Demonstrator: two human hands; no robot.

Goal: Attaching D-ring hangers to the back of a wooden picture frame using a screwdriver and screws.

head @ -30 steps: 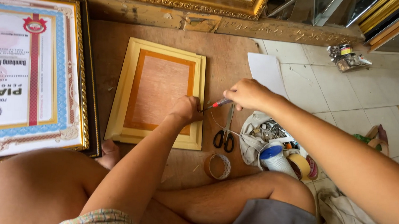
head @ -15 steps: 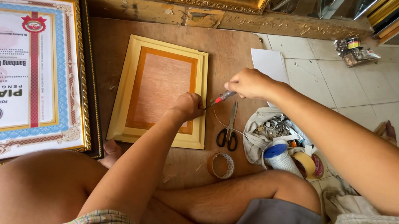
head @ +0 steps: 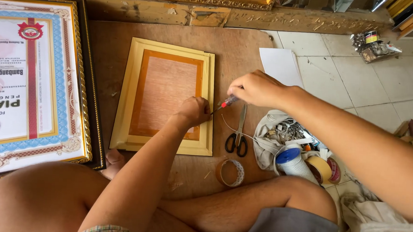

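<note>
Right hand (head: 257,88) grip pinches red-handled screwdriver (head: 228,102), tip seemingly at yellow frame (head: 209,90).

Brown wooden board (head: 247,52) on tiled floor (head: 359,86) carries yellow frame (head: 127,102) face-down, black-handled scissors (head: 238,139), tape roll (head: 229,172); white sheet (head: 280,63) & framed certificate (head: 29,78) overlap its edges.

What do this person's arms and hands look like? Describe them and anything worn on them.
Both arms are bare along all that shows, with no sleeves, gloves, watch or bracelets. The left hand and the right hand show no rings from this view.
</note>
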